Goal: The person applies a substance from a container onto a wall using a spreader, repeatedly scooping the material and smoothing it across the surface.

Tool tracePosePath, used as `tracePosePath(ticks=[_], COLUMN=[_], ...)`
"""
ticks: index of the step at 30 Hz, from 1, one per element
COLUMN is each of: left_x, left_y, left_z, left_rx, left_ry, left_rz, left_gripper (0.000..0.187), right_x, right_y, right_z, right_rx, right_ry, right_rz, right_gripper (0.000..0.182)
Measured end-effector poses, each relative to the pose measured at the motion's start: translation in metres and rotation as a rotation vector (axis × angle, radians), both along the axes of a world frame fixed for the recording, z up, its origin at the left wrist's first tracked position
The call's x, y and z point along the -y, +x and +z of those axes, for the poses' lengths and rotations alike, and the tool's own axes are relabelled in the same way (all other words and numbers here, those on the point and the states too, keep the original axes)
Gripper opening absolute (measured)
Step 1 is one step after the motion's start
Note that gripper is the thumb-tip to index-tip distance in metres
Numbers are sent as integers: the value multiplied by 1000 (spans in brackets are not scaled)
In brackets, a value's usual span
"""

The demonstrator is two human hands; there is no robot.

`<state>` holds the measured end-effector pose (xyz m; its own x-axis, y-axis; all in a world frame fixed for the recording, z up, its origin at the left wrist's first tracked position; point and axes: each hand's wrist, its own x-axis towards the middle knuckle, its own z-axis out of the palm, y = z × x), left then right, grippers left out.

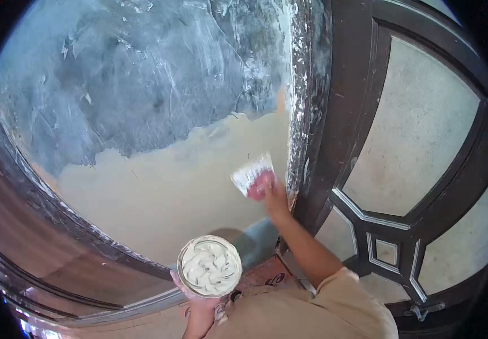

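Observation:
In my right hand is a wide putty knife, its pink handle wrapped by my closed fingers and its blade smeared white. The blade lies over the cream-coated lower part of the wall, near the right-hand frame. My left hand grips a round tub from below and the left side. Thick, creamy white putty with swirl marks shows inside it. Above a ragged edge, the upper wall is grey and blotchy with scraped streaks.
A dark wooden door with pale panels stands at the right, a metal latch low on it. Flaking paint covers the upright frame beside the wall. Brown wooden trim curves along the left. Patterned floor shows below.

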<state>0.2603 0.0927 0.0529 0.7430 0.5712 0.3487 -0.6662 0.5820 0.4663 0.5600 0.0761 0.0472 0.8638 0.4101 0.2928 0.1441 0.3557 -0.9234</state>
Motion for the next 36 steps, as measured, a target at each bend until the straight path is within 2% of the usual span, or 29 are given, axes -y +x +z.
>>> tracePosePath(ticks=[2, 3, 4, 6, 7, 10, 12, 13, 14, 15, 16, 18, 19, 20, 21, 22, 23, 25, 27, 29, 30, 31, 33, 35, 36], left_x=[0, 10, 7, 1, 4, 2, 3, 4, 4, 3, 3, 5, 15, 13, 8, 5, 7, 5, 7, 13, 15, 10, 9, 10, 13], left_y=[-5, -4, -3, -3, -2, 0, 4, 4, 3, 3, 3, 2, 1, -2, -6, -5, -3, -1, 2, 9, 10, 7, 4, 2, 0], left_z=[2, 9, 10, 10, 10, 5, 2, 1, 1, 0, 1, 3, 10, 6, 1, 3, 4, 2, 6, 17, 19, 10, 2, 2, 6], left_rx=[49, 246, 248, -77, 43, -127, -122, -48, 23, 21, -15, -77, 222, 224, 24, -174, -152, -172, -164, -94, -17, -85, -153, -216, -87], left_ry=[61, -442, -440, -90, -271, -265, -281, -334, -385, -384, -292, -111, -465, -469, -310, -146, -235, -225, -245, -345, -443, -243, -236, -234, -351], left_rz=[-61, -113, -111, 4, -43, 23, 55, -5, -66, -68, -29, 54, -55, -53, 21, 94, 95, 91, 70, 16, -37, -34, 56, 144, 90], left_gripper=[77, 80, 80, 82, 85, 86, 87, 87, 87, 87, 87, 87, 86, 86, 86, 86, 86, 86, 87, 86, 86, 84, 84, 83, 83], right_x=[12, 16, 22, 25, 19, 9, -9, -16, -19, -20, -18, 1, 20, 33, 34, 36, 40, 21, 14, 4, -4, -10, -12, -13, -9], right_y=[-23, -24, -25, -24, -14, -13, -7, -3, 1, 5, 6, -4, -11, -16, -18, -22, -28, -14, -2, 1, 7, 11, 10, 21, 24], right_z=[-52, -53, -55, -46, -23, 61, 62, 54, 35, 2, -33, -108, -139, -157, -153, -144, -137, -77, -2, 59, 65, 69, 64, 2, -40], right_rx=[-175, -172, -234, -306, -177, 140, 204, 270, 267, 312, 357, 215, 193, 169, 172, 152, 130, 122, 250, 256, 250, 260, 307, 321, 274], right_ry=[-8, -6, 5, 10, 19, 79, -2, -85, -85, -216, -346, -317, -485, -652, -651, -480, -313, -97, -172, 100, 102, 41, -43, -276, -315], right_rz=[-51, -47, 12, 68, 84, 99, 46, -5, -7, -107, -207, -155, -165, -175, -175, -143, -111, -40, -70, 59, 59, 28, -75, -199, -189], right_gripper=[29, 29, 28, 27, 28, 27, 28, 29, 29, 30, 32, 34, 34, 34, 34, 34, 33, 30, 28, 28, 28, 28, 28, 28, 32])
